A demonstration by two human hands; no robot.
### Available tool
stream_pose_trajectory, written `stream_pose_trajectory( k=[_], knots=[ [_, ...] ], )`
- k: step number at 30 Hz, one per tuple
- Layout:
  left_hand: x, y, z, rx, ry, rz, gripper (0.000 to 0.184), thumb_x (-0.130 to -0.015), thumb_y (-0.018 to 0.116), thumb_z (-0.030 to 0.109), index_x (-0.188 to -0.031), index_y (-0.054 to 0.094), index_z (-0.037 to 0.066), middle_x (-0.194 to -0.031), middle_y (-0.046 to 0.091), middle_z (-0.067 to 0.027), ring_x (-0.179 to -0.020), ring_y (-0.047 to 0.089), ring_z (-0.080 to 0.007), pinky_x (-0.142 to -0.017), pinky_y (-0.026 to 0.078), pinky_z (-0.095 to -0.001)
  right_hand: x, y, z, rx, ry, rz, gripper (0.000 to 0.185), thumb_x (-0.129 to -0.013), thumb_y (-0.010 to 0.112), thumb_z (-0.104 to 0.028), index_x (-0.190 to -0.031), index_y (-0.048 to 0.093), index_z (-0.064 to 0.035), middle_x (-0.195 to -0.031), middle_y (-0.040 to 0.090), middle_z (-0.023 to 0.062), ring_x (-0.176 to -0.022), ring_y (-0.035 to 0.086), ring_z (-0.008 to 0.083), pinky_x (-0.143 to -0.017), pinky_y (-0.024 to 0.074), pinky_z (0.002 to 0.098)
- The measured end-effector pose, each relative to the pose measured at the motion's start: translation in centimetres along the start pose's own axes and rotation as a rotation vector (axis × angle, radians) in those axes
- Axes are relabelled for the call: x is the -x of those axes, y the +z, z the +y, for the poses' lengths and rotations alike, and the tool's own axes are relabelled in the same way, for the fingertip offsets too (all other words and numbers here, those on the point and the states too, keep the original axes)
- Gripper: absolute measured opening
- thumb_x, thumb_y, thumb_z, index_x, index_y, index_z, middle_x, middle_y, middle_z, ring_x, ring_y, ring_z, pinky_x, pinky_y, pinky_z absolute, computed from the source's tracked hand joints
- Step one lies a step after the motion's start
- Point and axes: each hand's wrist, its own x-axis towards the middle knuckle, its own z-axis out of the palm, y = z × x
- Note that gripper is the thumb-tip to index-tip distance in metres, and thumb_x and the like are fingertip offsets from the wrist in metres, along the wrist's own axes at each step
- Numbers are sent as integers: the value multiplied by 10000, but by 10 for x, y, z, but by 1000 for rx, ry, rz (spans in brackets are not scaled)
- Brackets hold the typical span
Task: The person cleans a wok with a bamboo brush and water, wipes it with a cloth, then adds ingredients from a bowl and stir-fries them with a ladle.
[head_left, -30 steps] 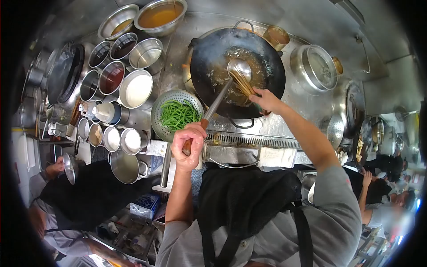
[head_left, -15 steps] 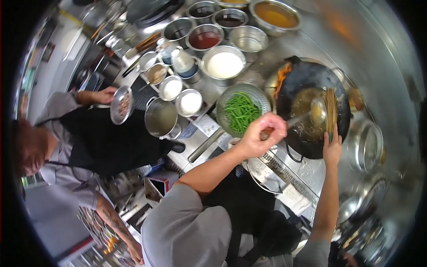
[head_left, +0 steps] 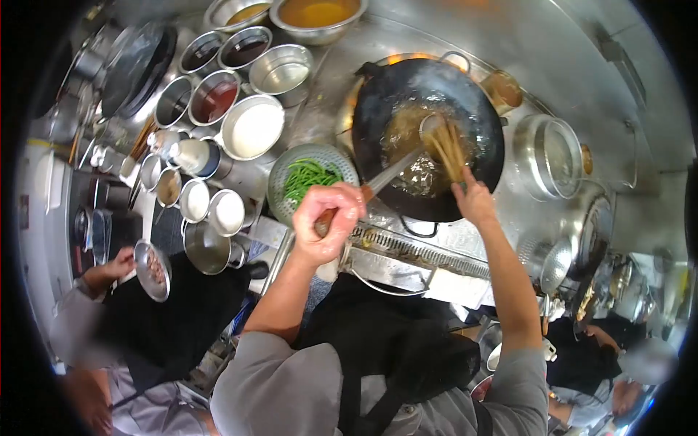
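Note:
My left hand (head_left: 327, 221) is closed around the wooden handle of a ladle (head_left: 396, 168), whose bowl is down in the wok. With my right hand (head_left: 476, 200) I grip a bamboo wok brush (head_left: 447, 149); its bristles reach into the wok beside the ladle's bowl. Bubbling, brownish liquid lies in the dark wok (head_left: 378, 98), and flames show behind its far rim. Left of the wok, a perforated strainer (head_left: 277, 190) holds green beans (head_left: 309, 176), partly hidden behind my left hand.
Metal bowls of sauces and white powders, such as a white-filled bowl (head_left: 253, 127), stand to the left. A co-worker at left holds a small bowl (head_left: 153, 270) of pinkish pieces. A metal pot (head_left: 549, 156) sits right of the wok. Another person is at lower right.
The view has turned and shifted. The brush has gone from nearly upright at the wok's right side to slanting in beside the ladle's bowl. Both hands keep their grips.

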Motion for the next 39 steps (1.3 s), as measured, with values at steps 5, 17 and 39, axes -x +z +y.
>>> stream_pose_trajectory(
  k=[5,17,39],
  knots=[
    [-7,-2,-1,58,-14,75,165,-934,572,-72,-1048,521,36,-797,606,-89,-738,571,-198,-741,486,-391,4,-43,-27,-796,184,-377,670,-964,662,-393,-1517,477,-64,-748,649,169,-585,659,221,-517,533,354],
    [-19,11,6,-12,26,-67,145,-903,594,-60,-984,540,48,-790,597,-66,-684,575,-190,-755,471,-440,14,-56,1,-843,216,-534,658,-948,697,-401,-1523,490,-155,-997,659,113,-626,661,225,-481,539,353],
    [47,64,41,-1245,-638,-348,462,-864,702,58,-1298,544,89,-1161,656,-238,-962,657,-459,-822,543,-496,-2,-38,-12,-748,-21,-357,654,-985,584,-431,-1544,425,-131,-1300,645,263,-1080,677,428,-965,546,480]
  ],
)
